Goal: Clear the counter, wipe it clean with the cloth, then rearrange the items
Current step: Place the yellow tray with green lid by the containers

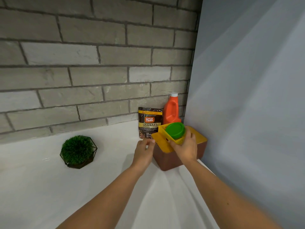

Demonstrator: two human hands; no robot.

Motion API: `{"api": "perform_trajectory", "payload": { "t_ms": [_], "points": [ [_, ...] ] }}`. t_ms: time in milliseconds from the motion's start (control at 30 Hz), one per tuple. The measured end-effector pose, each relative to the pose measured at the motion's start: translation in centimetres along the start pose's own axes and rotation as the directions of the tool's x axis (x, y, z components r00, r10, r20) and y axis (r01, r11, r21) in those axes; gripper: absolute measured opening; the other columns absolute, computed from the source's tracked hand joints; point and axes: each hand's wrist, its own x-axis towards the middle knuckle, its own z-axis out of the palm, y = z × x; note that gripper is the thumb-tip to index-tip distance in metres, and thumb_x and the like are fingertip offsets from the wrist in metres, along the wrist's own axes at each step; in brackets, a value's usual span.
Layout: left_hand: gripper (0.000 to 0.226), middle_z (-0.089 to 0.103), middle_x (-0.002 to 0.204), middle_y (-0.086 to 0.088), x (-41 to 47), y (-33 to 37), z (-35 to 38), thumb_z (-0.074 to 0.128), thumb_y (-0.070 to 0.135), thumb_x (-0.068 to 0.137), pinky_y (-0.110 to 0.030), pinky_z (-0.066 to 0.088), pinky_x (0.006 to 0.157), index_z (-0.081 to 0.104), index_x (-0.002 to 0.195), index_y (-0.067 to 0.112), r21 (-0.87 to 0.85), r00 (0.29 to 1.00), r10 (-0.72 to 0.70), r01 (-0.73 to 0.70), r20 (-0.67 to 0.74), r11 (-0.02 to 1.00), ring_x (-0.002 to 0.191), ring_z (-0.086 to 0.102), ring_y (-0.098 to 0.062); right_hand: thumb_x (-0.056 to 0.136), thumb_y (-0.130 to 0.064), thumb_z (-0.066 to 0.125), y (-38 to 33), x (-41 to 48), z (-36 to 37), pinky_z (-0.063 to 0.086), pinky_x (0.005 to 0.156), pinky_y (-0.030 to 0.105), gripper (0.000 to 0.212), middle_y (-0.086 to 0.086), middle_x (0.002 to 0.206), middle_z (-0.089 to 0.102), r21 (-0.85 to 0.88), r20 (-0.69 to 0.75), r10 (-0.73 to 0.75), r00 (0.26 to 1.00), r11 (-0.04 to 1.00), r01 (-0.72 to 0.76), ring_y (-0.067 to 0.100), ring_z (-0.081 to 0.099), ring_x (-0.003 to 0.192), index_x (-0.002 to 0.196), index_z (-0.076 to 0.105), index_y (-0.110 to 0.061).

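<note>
The white counter [41,187] carries a brown box [168,160] in its corner; the left hand [143,152] sits just left of the box, fingers loosely curled together at the corner of its yellow lid [199,138], whether pinching it I cannot tell; the right hand [186,147] grips a tilted yellow container [177,140] with a green cap [175,130] on top of the box; well left of the box stands a faux plant [77,149]; behind the box, a coffee granules pouch [149,123] and an orange bottle [171,111] stand against the brick wall.

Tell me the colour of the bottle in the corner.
Orange bottle, white cap; head view.
</note>
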Motion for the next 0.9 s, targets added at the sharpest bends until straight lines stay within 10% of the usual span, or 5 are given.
{"api": "perform_trajectory", "payload": {
  "t_ms": [367,533,900],
  "points": [
    [0.030,0.049,0.122,-0.003,-0.6,0.3,-2.1,0.037,0.034,0.099,-0.046,0.042,0.101,0.054,0.117,0.018,-0.107,0.997,-0.037,0.030,-0.071,0.994,0.114,0.051,-0.025,0.070,-0.037,0.079,-2.4,-1.8,-0.9,0.041,0.097,0.032,0.098,0.008,0.140,0.042,0.249,0.059,-0.178,0.982,0.955,0.158,0.023,0.041,0.129,0.148,0.022,-0.017],
    [0.035,0.052,0.114,-0.006,-1.3,1.0,-5.6,0.030,0.032,0.101,-0.032,0.045,0.069,0.051,0.120,0.012,-0.303,0.981,-0.144,0.099,-0.132,0.948,0.094,0.053,-0.024,0.066,-0.036,0.083,-4.5,-3.1,-0.4,0.037,0.108,0.032,0.102,0.003,0.143,0.042,0.410,0.132,-0.243,0.961,0.896,0.171,0.017,0.039,0.133,0.147,0.024,-0.018],
    [0.045,0.061,0.086,-0.005,-5.0,-1.1,-17.2,0.024,0.045,0.100,-0.032,0.050,0.063,0.059,0.102,0.016,-0.518,0.936,-0.325,0.211,-0.138,0.829,0.076,0.060,-0.021,0.065,-0.016,0.085,-11.1,-9.4,4.2,0.037,0.099,0.017,0.100,0.003,0.134,0.051,0.563,0.440,-0.368,0.819,0.824,0.068,0.011,0.048,0.126,0.146,0.027,-0.018]
  ]
}}
